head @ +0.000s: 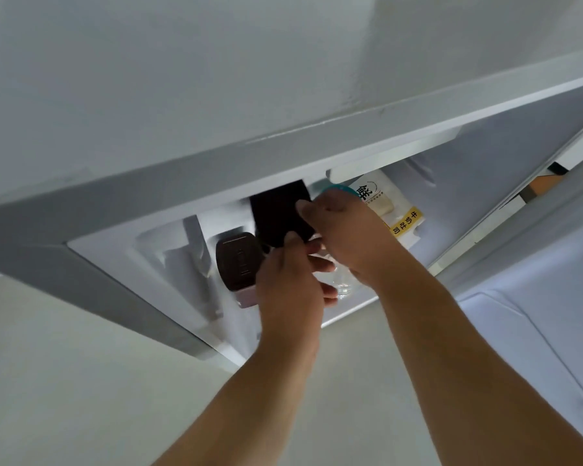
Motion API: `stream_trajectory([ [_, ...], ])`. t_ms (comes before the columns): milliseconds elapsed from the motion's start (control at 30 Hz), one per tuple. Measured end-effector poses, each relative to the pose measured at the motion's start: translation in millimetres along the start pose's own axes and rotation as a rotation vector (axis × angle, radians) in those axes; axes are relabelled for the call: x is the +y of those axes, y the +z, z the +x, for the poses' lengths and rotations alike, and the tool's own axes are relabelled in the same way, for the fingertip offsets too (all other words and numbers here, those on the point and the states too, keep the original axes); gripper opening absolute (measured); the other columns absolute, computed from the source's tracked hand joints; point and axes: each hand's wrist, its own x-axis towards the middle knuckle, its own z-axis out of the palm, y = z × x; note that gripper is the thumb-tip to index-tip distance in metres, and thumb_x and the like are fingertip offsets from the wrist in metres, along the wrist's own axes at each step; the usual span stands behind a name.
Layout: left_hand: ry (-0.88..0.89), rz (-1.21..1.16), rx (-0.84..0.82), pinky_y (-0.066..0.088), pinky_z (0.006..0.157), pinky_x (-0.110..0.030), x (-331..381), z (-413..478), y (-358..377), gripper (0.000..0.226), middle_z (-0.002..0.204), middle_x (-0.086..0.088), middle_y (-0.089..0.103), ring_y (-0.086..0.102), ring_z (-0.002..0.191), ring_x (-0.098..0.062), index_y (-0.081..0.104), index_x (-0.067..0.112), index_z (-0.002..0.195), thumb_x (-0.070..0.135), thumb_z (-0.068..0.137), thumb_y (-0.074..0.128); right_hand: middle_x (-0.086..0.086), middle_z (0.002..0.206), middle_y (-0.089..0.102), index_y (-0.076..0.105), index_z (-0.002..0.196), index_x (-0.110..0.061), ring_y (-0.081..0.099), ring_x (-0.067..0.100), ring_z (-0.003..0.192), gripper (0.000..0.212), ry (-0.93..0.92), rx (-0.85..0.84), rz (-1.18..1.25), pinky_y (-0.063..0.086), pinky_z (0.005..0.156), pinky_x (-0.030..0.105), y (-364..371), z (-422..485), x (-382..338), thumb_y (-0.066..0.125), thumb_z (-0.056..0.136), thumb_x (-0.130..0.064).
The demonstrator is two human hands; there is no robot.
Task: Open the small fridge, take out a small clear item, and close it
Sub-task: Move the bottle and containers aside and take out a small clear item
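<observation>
Both hands reach into the open small fridge [283,169], door [535,331] swung out at right. Left hand [290,284] has fingers curled together near a black block [280,213]; whether it grips anything is unclear. Right hand [347,230] lies over a clear glass item [342,284], hiding most of it; only its lower edge shows on the fridge floor, grip not discernible. Brown lidded container [238,264] sits left, partly covered. White packet with yellow label [398,210] behind, partly hidden. Pale floor [81,381] below, white wall [182,62] above
</observation>
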Motion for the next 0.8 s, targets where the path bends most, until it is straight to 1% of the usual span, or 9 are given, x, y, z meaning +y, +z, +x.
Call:
stream_trajectory([
  [100,-0.127,0.022,-0.062,0.06,0.054,-0.032,-15,8,13,0.044,0.075,0.0,0.078,0.07,0.055,-0.021,0.072,0.013,0.101,0.043,0.109,0.041,0.01,0.069,0.064,0.06,0.076,-0.008,0.063,0.016,0.057,0.035,0.176,-0.044,-0.076,0.056,0.055,0.03,-8,7,17,0.06,0.104,-0.029],
  [200,-0.231,-0.009,-0.051,0.059,0.051,-0.028,-37,19,7,0.042,0.083,0.001,0.079,0.076,0.065,-0.024,0.072,0.015,0.104,0.043,0.109,0.041,0.004,0.073,0.065,0.06,0.075,-0.015,0.066,0.016,0.059,0.035,0.249,-0.103,-0.215,0.058,0.055,0.029,9,16,31,0.056,0.106,-0.031],
  [300,-0.251,-0.015,-0.022,0.058,0.048,-0.024,-54,26,0,0.039,0.078,0.007,0.079,0.077,0.062,-0.016,0.071,0.02,0.101,0.044,0.109,0.042,0.012,0.096,0.068,0.065,0.103,-0.007,0.067,0.025,0.086,0.032,0.218,-0.112,-0.415,0.051,0.071,0.031,28,19,45,0.047,0.11,-0.032],
  [400,-0.261,-0.019,-0.02,0.058,0.048,-0.024,-58,38,0,0.035,0.097,0.0,0.078,0.078,0.065,-0.017,0.069,0.021,0.107,0.045,0.109,0.044,0.015,0.117,0.067,0.064,0.125,-0.005,0.067,0.029,0.109,0.038,0.103,-0.104,-0.679,0.051,0.086,0.032,37,15,47,0.038,0.113,-0.03],
  [500,-0.249,0.017,-0.054,0.062,0.054,-0.028,-55,45,1,0.038,0.104,-0.009,0.081,0.079,0.069,-0.021,0.071,0.017,0.115,0.044,0.108,0.045,0.012,0.113,0.07,0.064,0.121,-0.006,0.071,0.027,0.102,0.036,0.029,-0.023,-0.801,0.058,0.09,0.036,42,18,46,0.046,0.111,-0.036],
  [633,-0.109,0.252,-0.011,0.064,0.065,-0.035,-67,36,-21,0.023,0.098,0.012,0.079,0.078,0.074,-0.018,0.072,0.039,0.096,0.053,0.092,0.053,0.009,0.111,0.069,0.059,0.123,-0.014,0.071,0.032,0.098,0.028,-0.075,0.082,-0.763,0.061,0.082,0.042,43,4,49,0.063,0.102,-0.032],
  [700,-0.085,0.338,0.029,0.062,0.088,-0.047,-78,30,-35,0.037,0.123,0.007,0.073,0.076,0.098,-0.021,0.064,0.039,0.116,0.05,0.081,0.058,0.01,0.122,0.067,0.059,0.133,-0.014,0.068,0.035,0.109,0.037,-0.265,0.06,-0.715,0.059,0.089,0.048,42,-6,58,0.067,0.097,-0.018],
  [733,-0.081,0.395,0.035,0.058,0.097,-0.051,-83,28,-41,0.051,0.136,0.006,0.067,0.072,0.112,-0.023,0.057,0.037,0.132,0.047,0.082,0.059,0.014,0.135,0.065,0.059,0.141,-0.012,0.062,0.038,0.123,0.045,-0.344,-0.009,-0.728,0.054,0.102,0.051,43,-9,62,0.067,0.096,-0.014],
  [800,-0.052,0.483,0.01,0.053,0.105,-0.053,-86,24,-43,0.068,0.149,0.008,0.058,0.063,0.127,-0.023,0.038,0.042,0.152,0.042,0.089,0.065,0.018,0.157,0.049,0.05,0.152,-0.008,0.041,0.039,0.148,0.051,-0.454,-0.151,-0.765,0.03,0.125,0.047,48,-12,71,0.06,0.102,-0.013],
])
